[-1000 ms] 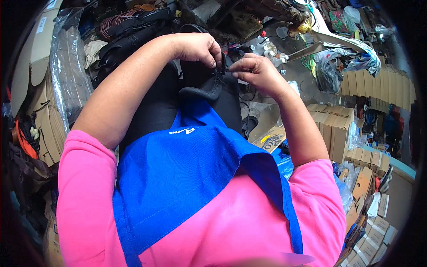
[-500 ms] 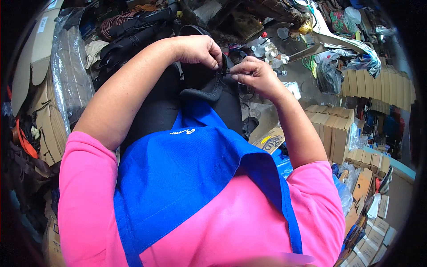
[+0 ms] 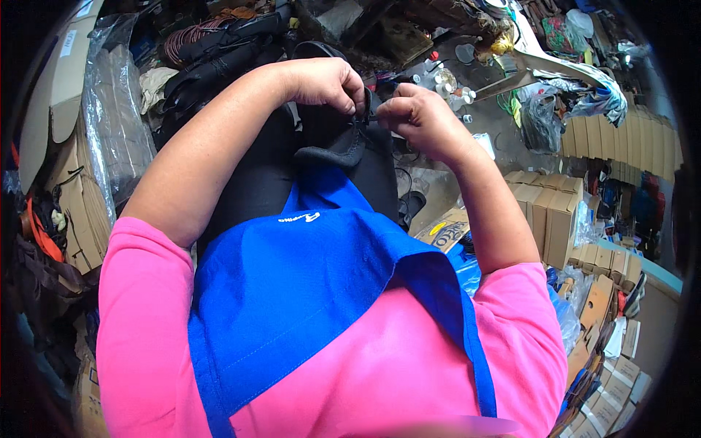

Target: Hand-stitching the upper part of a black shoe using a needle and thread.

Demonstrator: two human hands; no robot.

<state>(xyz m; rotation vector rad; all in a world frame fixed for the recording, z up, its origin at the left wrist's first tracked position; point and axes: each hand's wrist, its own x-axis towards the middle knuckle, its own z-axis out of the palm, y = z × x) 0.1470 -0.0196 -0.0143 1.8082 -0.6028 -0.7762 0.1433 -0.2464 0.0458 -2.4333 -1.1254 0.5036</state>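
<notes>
A black shoe [image 3: 330,150], its soft upper showing a stitched seam along one side, lies over my dark-trousered thighs just past the blue apron [image 3: 292,270]. My left hand [image 3: 332,84] is closed on the shoe's upper edge, fingers curled over it. To the right of that edge, my right hand [image 3: 423,120] is closed, with thumb and forefinger pinched together near the seam. Whatever sits in that pinch is too small or too dark to make out. The shoe's far side is hidden behind my left hand.
Clear plastic bottles [image 3: 445,84] stand on the floor beyond my right hand. Stacked cardboard boxes [image 3: 544,215] are to the right. Plastic-wrapped cardboard [image 3: 117,124] leans at the left. A black pile [image 3: 212,87] lies beyond my left forearm.
My right hand has turned and its fingers have curled in more tightly, its knuckles raised slightly. My left hand and the shoe have stayed nearly still.
</notes>
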